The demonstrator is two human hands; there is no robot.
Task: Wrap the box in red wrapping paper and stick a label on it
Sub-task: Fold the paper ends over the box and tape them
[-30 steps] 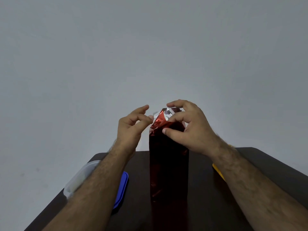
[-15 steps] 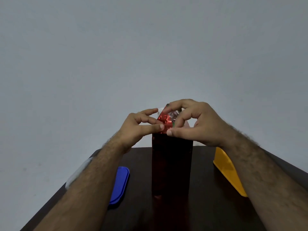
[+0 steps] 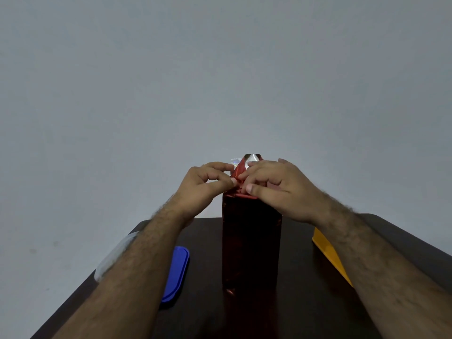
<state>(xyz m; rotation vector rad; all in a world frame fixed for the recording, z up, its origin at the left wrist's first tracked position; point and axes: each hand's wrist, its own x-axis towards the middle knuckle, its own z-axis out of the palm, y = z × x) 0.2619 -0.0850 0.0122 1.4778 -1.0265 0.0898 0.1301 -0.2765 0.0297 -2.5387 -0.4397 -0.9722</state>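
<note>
- Red-wrapped box (image 3: 252,243) stands upright mid-table, nearer the far edge.
- Left hand (image 3: 204,189) pinches the paper's top fold; right hand (image 3: 274,189) grips it, fingers curled, hiding the fold.
- Blue lid (image 3: 177,272), possibly a container's, lies left; yellow item (image 3: 330,255), half hidden, lies right.

Box (image 3: 252,243) upright on dark table (image 3: 305,309), red paper on. L hand (image 3: 203,187) & R hand (image 3: 276,189) pinch paper flap (image 3: 241,172) at top. Blue lid (image 3: 177,272) left, yellow item (image 3: 330,253) right.
</note>
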